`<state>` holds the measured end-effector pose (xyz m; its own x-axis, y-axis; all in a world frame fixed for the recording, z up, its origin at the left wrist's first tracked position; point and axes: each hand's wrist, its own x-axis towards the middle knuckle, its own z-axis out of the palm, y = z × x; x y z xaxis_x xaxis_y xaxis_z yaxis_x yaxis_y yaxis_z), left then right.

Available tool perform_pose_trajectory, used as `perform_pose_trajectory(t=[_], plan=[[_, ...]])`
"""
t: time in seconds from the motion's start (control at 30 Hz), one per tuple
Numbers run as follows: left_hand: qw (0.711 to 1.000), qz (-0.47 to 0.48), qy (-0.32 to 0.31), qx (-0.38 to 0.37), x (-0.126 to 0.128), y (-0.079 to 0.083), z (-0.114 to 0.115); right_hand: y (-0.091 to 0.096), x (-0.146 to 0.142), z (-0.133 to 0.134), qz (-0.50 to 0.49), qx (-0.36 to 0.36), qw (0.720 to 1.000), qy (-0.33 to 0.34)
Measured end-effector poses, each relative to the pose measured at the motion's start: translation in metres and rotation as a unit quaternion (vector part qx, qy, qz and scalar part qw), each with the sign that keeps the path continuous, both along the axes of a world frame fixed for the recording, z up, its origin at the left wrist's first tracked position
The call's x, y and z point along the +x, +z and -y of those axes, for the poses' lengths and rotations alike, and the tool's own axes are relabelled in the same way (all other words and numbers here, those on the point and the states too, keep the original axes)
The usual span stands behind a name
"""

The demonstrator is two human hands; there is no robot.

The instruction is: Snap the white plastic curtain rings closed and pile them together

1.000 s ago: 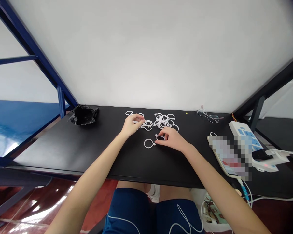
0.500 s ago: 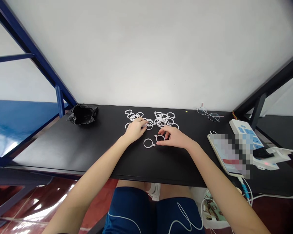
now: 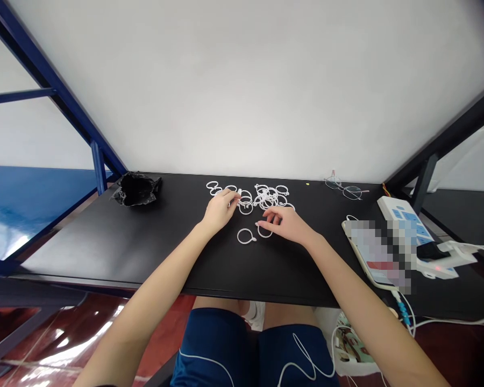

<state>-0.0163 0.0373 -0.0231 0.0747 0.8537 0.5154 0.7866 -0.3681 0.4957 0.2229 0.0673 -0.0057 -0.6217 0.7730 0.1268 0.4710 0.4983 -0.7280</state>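
Several white plastic rings [image 3: 271,196] lie in a loose pile at the back of the black table [image 3: 105,242]. My left hand [image 3: 220,210] rests at the left side of the pile, its fingertips pinched on one white ring [image 3: 246,206]. To its right, my right hand [image 3: 287,223] lies low with fingers stretched out, the fingertips over a ring [image 3: 264,233] that lies flat on the table. A single ring [image 3: 246,236] lies apart, just in front of both hands.
A crumpled black bag [image 3: 137,188] sits at the back left. Spectacles [image 3: 344,191] lie at the back right. At the right edge are a phone [image 3: 377,252], a white power strip [image 3: 411,228] and cables. Blue frame bars rise on the left.
My left hand has shifted slightly along the pile and pinches a ring. My right hand's fingers have spread out, and the ring it held lies on the table.
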Motion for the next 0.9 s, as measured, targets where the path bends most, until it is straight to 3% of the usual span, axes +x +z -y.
perform_pose_trajectory(t=[0.13,0.23,0.3,0.37,0.47,0.53,0.7,0.9], plan=[[0.997,0.067,-0.015,0.028,0.000,-0.002,-0.002,0.001,-0.001,0.000,-0.003,0.005,1.000,-0.013],[0.984,0.174,-0.004,0.021,0.002,-0.001,-0.004,0.001,0.000,0.000,-0.008,0.011,1.000,-0.023],[0.956,0.291,-0.003,-0.036,0.003,0.001,-0.005,0.000,0.000,-0.001,-0.013,0.017,0.999,-0.030],[0.910,0.400,-0.016,-0.110,0.002,0.005,-0.006,-0.001,-0.001,-0.002,-0.020,0.027,0.999,-0.039],[0.859,0.475,-0.050,-0.186,0.001,0.009,-0.005,-0.002,-0.003,-0.002,-0.060,0.026,0.995,-0.078],[0.848,0.477,-0.072,-0.219,0.002,0.009,-0.003,-0.004,-0.006,-0.001,-0.108,0.015,0.990,-0.091],[0.852,0.437,-0.115,-0.265,0.012,0.003,-0.001,-0.016,-0.015,0.001,-0.176,-0.002,0.983,-0.044],[0.899,0.325,-0.151,-0.251,0.016,-0.001,0.001,-0.028,-0.022,-0.004,-0.248,-0.081,0.961,-0.091]])
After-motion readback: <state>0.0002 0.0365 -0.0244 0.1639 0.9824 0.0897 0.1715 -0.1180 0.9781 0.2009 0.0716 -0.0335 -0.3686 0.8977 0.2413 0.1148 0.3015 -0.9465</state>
